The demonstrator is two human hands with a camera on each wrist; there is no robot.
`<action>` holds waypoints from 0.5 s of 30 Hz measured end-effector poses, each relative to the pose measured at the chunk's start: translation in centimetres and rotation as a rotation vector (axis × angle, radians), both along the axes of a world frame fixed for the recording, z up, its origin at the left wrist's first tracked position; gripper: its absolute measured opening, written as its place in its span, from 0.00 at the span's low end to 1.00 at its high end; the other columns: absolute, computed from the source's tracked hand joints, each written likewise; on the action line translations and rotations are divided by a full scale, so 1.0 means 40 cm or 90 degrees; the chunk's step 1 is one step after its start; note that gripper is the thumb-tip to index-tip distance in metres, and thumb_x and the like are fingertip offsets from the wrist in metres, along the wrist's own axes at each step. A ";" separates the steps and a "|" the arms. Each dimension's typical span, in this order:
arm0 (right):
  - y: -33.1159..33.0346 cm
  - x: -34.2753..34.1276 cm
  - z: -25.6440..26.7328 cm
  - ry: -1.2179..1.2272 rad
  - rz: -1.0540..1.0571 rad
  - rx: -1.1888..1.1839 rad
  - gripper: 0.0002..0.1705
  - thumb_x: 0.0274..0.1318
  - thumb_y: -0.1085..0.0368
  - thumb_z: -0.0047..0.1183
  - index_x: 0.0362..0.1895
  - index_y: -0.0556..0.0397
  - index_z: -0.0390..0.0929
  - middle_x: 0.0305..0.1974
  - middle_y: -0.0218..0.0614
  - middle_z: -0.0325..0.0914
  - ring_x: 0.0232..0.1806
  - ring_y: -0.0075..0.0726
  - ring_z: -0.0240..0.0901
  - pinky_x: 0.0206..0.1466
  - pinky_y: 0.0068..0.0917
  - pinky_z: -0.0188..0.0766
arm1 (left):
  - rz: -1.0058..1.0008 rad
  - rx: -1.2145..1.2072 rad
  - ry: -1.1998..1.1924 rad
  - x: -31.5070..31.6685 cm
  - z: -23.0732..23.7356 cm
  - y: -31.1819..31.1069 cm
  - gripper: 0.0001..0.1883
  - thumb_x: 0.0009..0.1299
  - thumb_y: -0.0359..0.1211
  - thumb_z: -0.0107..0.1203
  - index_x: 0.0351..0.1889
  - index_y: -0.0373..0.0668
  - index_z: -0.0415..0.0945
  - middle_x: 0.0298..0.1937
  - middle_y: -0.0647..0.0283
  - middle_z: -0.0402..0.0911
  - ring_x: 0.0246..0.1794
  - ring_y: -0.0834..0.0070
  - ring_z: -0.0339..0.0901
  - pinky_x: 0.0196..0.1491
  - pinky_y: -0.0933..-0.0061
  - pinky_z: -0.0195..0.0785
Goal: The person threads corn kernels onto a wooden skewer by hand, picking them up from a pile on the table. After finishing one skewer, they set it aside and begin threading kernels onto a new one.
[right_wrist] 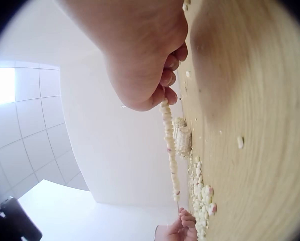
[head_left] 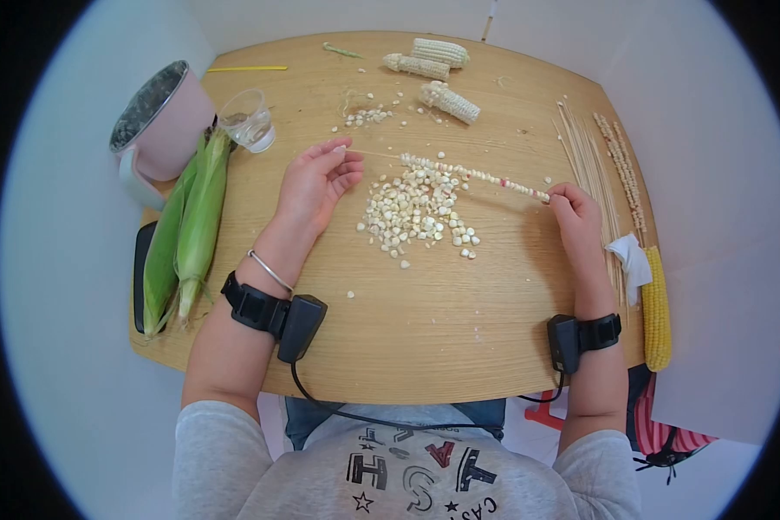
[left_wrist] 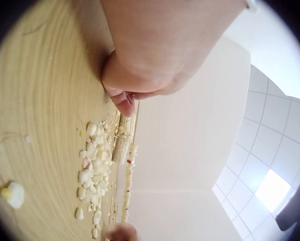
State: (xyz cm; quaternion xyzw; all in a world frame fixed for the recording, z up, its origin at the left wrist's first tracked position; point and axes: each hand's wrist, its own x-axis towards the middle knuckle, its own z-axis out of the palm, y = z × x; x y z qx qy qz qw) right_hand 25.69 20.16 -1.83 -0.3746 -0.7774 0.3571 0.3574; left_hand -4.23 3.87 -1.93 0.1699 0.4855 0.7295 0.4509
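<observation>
- The kernel-threaded skewer point(head_left: 477, 176) is held over the middle of the wooden surface point(head_left: 425, 338), its long axis running across from left to right and slanting toward the near edge at its right end; its bare end points to the left edge.
- The left hand point(head_left: 321, 178) pinches that bare end; the right hand point(head_left: 579, 221) pinches the kernel-covered end.
- Loose kernels point(head_left: 412, 204) lie heaped below.
- Both wrist views show the skewer raised off the surface, plus a tiled ceiling.
- Only the head view shows the containers, near the far left corner: a pink pot point(head_left: 178, 121), contents unclear, and a clear cup point(head_left: 248, 120), perhaps holding liquid.
- Green-husked ears point(head_left: 201, 217) lie along the left edge; a yellow cob point(head_left: 657, 312), the right.
</observation>
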 end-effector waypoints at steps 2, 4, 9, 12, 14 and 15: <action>0.000 0.002 0.001 0.004 -0.001 0.005 0.08 0.45 0.68 0.44 0.26 0.60 0.74 0.15 0.24 0.63 0.19 0.15 0.56 0.21 0.17 0.52 | -0.006 0.002 0.000 0.004 0.004 0.003 0.13 0.64 0.25 0.43 0.46 0.31 0.65 0.37 0.52 0.74 0.34 0.72 0.74 0.38 0.79 0.71; -0.006 -0.001 0.010 -0.002 -0.002 -0.003 0.08 0.45 0.68 0.44 0.26 0.60 0.74 0.15 0.24 0.64 0.19 0.15 0.57 0.22 0.17 0.52 | -0.005 -0.010 0.014 0.011 0.012 0.002 0.13 0.64 0.25 0.42 0.47 0.30 0.64 0.39 0.50 0.74 0.38 0.69 0.74 0.41 0.76 0.72; -0.007 -0.001 0.011 -0.015 -0.010 -0.014 0.08 0.45 0.68 0.44 0.26 0.60 0.73 0.15 0.25 0.64 0.19 0.15 0.57 0.21 0.17 0.52 | -0.016 -0.001 -0.003 0.010 0.018 -0.001 0.15 0.64 0.25 0.41 0.48 0.29 0.63 0.41 0.48 0.73 0.40 0.65 0.74 0.42 0.74 0.72; -0.002 0.001 0.003 -0.005 -0.008 -0.007 0.08 0.45 0.68 0.44 0.26 0.60 0.73 0.15 0.24 0.64 0.19 0.15 0.56 0.21 0.17 0.52 | -0.016 0.001 -0.004 0.011 0.017 0.000 0.15 0.64 0.26 0.41 0.48 0.29 0.62 0.41 0.47 0.72 0.41 0.64 0.74 0.42 0.74 0.72; -0.003 0.001 0.004 -0.001 -0.005 0.000 0.08 0.45 0.68 0.44 0.26 0.60 0.73 0.15 0.24 0.64 0.19 0.15 0.56 0.21 0.17 0.52 | -0.014 0.001 -0.003 0.012 0.018 -0.001 0.15 0.64 0.25 0.41 0.48 0.29 0.62 0.41 0.47 0.72 0.41 0.64 0.74 0.42 0.74 0.72; -0.005 0.000 0.009 -0.012 -0.008 -0.005 0.08 0.45 0.68 0.44 0.26 0.60 0.74 0.15 0.24 0.64 0.19 0.15 0.57 0.21 0.17 0.53 | -0.011 0.002 -0.002 0.013 0.019 -0.002 0.14 0.64 0.26 0.41 0.47 0.30 0.63 0.41 0.47 0.73 0.41 0.64 0.74 0.42 0.74 0.72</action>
